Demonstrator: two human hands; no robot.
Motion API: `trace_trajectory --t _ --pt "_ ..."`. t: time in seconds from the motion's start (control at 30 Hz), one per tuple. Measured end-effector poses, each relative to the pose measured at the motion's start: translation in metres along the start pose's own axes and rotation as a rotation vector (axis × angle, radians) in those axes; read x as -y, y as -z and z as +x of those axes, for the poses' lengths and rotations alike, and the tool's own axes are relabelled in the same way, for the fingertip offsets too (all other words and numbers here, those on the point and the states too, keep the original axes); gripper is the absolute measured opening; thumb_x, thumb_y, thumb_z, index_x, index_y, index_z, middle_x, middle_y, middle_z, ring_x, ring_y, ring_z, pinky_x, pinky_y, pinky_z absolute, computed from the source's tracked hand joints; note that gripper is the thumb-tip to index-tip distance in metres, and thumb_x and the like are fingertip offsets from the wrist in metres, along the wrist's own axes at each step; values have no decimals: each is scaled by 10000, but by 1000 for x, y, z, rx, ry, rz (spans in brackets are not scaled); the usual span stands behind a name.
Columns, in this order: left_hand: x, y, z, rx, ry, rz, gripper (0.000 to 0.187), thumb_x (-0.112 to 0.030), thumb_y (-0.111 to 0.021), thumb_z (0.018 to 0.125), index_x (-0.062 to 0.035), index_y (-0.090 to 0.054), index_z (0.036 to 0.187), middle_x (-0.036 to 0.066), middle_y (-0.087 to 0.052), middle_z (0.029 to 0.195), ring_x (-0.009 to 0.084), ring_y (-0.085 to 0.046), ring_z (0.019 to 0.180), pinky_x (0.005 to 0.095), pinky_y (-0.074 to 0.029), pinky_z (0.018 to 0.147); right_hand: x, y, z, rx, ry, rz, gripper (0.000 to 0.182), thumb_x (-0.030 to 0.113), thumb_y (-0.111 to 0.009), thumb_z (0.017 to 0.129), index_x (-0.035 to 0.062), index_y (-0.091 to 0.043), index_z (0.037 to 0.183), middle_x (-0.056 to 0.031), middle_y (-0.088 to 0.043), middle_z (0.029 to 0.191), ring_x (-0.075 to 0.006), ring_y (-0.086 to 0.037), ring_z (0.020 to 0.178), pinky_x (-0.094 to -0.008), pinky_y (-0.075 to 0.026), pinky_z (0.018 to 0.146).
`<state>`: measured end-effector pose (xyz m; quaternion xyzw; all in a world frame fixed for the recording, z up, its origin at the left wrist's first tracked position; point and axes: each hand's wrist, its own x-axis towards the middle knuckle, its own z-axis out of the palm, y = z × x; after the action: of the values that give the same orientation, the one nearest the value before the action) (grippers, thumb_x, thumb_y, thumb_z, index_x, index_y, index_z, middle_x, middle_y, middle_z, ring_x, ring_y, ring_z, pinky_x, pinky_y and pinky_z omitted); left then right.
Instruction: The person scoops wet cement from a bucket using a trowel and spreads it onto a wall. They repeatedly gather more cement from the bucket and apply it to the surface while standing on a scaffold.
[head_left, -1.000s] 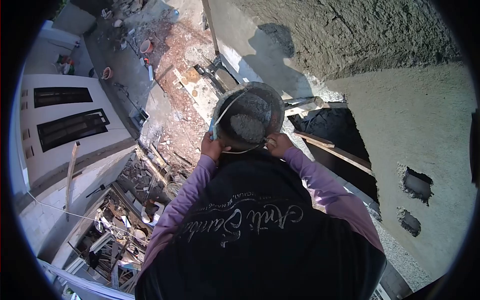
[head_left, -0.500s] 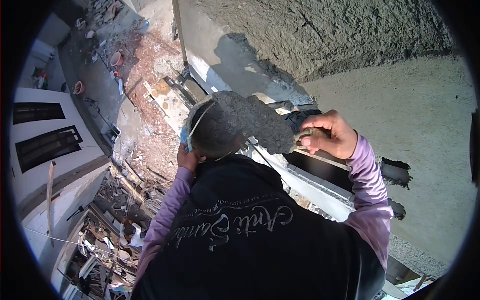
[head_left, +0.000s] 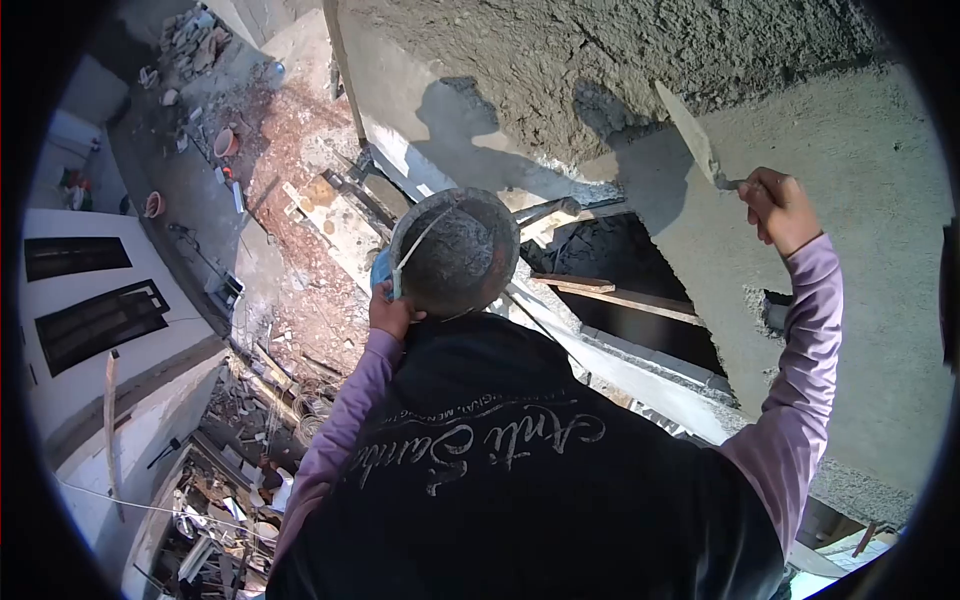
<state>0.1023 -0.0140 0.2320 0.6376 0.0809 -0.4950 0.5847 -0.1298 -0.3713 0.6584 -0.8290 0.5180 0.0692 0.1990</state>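
My left hand [head_left: 393, 312] grips the rim of a round mortar bucket [head_left: 445, 255], where its light handle meets the edge. Wet grey mortar lies inside, and the bucket sits at chest height. Wrapped around a handle, my right hand [head_left: 780, 208] holds a trowel [head_left: 692, 138] out to the right. The blade is seen nearly edge-on, its tip pointing up and left toward the rough wet mortar [head_left: 600, 45] on the wall. Below that coat is a smoother grey wall surface [head_left: 850, 170]. Shadows of a head and the trowel fall across the wall.
A dark opening [head_left: 640, 335] with wooden strips [head_left: 625, 295] lies below the wall. Smaller holes pierce the wall near my right forearm. Far down at left are a rubble-strewn yard [head_left: 300, 250], orange tubs [head_left: 227, 143], a white building [head_left: 90, 270] and a debris pile [head_left: 215, 510].
My right hand has swung the trowel from beside the bucket up and right to the wall, its blade turned edge-on. My left hand still holds the bucket.
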Motion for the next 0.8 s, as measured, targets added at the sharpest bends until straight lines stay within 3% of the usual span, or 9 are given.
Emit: trace_trajectory --t 0.03,0.07,0.17,0.2,0.27,0.47,0.57,0.67,0.8 --pt "4 -1 5 14 -5 6 505 62 -532 787 59 -390 1272 194 -616 1038 244 -660 755 326 -616 577 -9 -43 6 -22 245 -315 229 193 -593 856 -25 -659 875 -205 -645 674 -362 -639 610 -415 -496 587" --pt "5 -2 8 24 -7 13 505 63 -532 786 58 -390 1271 196 -615 1043 246 -661 764 327 -618 577 -5 -92 9 75 230 -239 252 211 -608 812 -1 -691 922 -261 -664 795 -444 -650 806 -458 -519 760" --pt "3 -1 10 40 -4 23 499 65 -528 785 56 -392 1265 195 -612 1041 249 -660 778 334 -623 581 -43 -296 54 254 322 -391 310 285 -655 782 65 -725 988 -226 -699 984 -392 -675 940 -448 -543 849" --pt "7 1 6 47 7 30 500 66 -528 784 55 -392 1265 194 -611 1038 249 -660 774 335 -624 581 -28 -348 58 310 202 -377 307 266 -653 781 40 -731 974 -245 -674 1078 -388 -677 961 -450 -552 856" --pt "3 -3 9 62 3 39 501 67 -526 781 53 -392 1264 190 -610 1030 248 -658 767 336 -626 581 -27 -458 63 266 358 -482 267 209 -672 789 25 -730 974 -302 -612 1183 -395 -679 1004 -464 -569 829" --pt "-2 -5 0 39 -60 165 455 50 -531 798 62 -424 1240 177 -615 1002 235 -660 727 325 -620 563 -9 -453 30 230 742 -390 296 178 -629 804 -25 -687 1011 -251 -612 1097 -400 -651 1027 -482 -552 864" --pt "-8 -2 -12 40 -77 209 408 53 -530 804 52 -448 1203 163 -629 975 221 -664 713 324 -617 565 -24 -431 74 205 560 -482 341 292 -720 766 36 -697 991 -200 -638 997 -353 -662 910 -452 -560 770" --pt "2 -2 -13 54 -101 250 408 55 -535 807 45 -442 1204 163 -634 976 217 -666 720 318 -614 564 -24 -466 96 490 623 -494 325 311 -670 828 21 -710 968 -233 -680 959 -388 -681 892 -468 -559 785" --pt "-5 0 -23 37 -87 172 374 27 -541 842 42 -436 1201 153 -628 977 213 -661 726 322 -616 576 -20 -525 73 637 603 -193 305 283 -686 824 12 -698 963 -246 -689 886 -419 -676 899 -485 -545 805"
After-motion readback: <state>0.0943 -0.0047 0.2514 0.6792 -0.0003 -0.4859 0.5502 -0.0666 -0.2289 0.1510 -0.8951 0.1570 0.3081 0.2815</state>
